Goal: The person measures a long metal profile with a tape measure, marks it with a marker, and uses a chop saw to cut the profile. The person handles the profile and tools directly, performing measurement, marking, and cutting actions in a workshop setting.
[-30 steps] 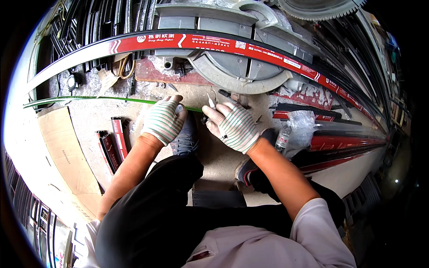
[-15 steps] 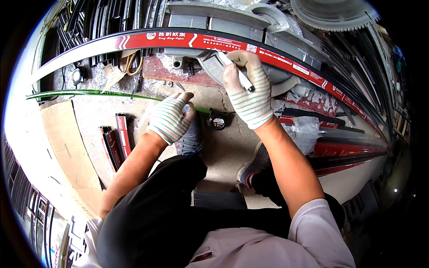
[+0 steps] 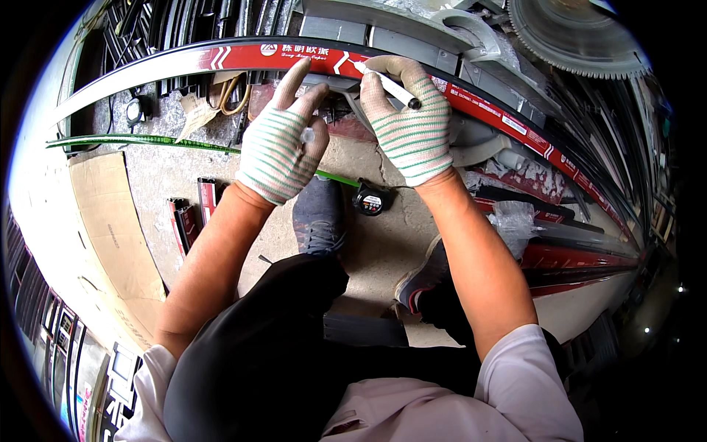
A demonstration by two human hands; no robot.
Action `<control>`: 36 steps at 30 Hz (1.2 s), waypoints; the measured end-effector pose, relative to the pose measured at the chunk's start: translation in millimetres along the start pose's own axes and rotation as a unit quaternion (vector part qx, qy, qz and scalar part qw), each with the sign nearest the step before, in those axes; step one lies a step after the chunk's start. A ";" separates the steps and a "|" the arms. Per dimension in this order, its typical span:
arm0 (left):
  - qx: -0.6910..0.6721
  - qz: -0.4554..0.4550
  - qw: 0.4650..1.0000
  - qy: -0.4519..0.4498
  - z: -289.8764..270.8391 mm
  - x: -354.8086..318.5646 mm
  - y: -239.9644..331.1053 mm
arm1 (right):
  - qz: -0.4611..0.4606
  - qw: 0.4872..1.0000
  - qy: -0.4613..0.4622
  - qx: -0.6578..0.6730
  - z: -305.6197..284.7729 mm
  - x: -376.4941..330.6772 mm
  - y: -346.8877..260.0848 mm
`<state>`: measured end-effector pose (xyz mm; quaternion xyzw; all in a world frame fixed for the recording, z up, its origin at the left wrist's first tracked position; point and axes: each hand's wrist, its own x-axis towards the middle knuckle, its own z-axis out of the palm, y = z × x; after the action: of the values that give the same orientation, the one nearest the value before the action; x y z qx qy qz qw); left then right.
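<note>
A long black profile with red printed film [image 3: 250, 60] crosses in front of me, bowed by the lens. My right hand [image 3: 409, 132], in a white glove with green stripes, grips a white marker [image 3: 398, 91]; its tip is at the red film. My left hand [image 3: 283, 147], gloved alike, has its index finger stretched up to the profile's lower edge. A small whitish cap [image 3: 307, 135] is tucked among its curled lower fingers. Below the hands, a black tape measure [image 3: 370, 198] lies on the floor, its green blade [image 3: 147, 141] pulled out to the left and passing behind my left hand.
A toothed circular saw blade [image 3: 582, 44] and grey metal machine parts [image 3: 398, 48] stand beyond the profile. Flat cardboard [image 3: 118, 228] and short red-and-black profile pieces [image 3: 182, 225] lie at left. Film-wrapped profiles [image 3: 574, 258] lie at right. My shoe [image 3: 319, 217] is below the hands.
My left hand has moved up from beside the tape blade to the profile, its index finger now extended. The marker tip has come to the red film, slightly left and lower.
</note>
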<state>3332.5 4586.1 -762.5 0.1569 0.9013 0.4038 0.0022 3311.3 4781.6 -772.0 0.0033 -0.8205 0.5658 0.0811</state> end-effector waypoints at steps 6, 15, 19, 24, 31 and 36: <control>0.058 -0.021 0.996 -0.063 -4.5 13.5 1.2 | -0.008 0.999 -0.011 -0.049 0.4 3.7 1.8; 0.128 -0.041 0.988 -0.079 0.0 14.3 7.4 | -0.019 0.993 -0.047 -0.106 -8.9 4.7 1.0; 0.125 -0.048 0.987 -0.092 2.9 14.1 7.3 | 0.022 0.998 -0.022 -0.056 -5.8 10.4 -4.3; 0.132 -0.052 0.985 -0.099 4.0 14.6 8.6 | 0.021 0.995 -0.026 -0.094 -9.8 10.2 -5.8; 0.142 -0.049 0.984 -0.096 5.7 13.5 8.8 | 0.055 0.997 -0.019 -0.050 -9.1 13.2 -1.5; 0.150 -0.054 0.982 -0.098 5.9 14.0 10.6 | 0.071 0.996 -0.018 -0.044 -9.9 10.5 3.2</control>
<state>3323.0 4601.0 -757.0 0.1451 0.9541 0.2465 0.0887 3302.0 4792.9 -770.1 -0.0483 -0.8441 0.5335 0.0255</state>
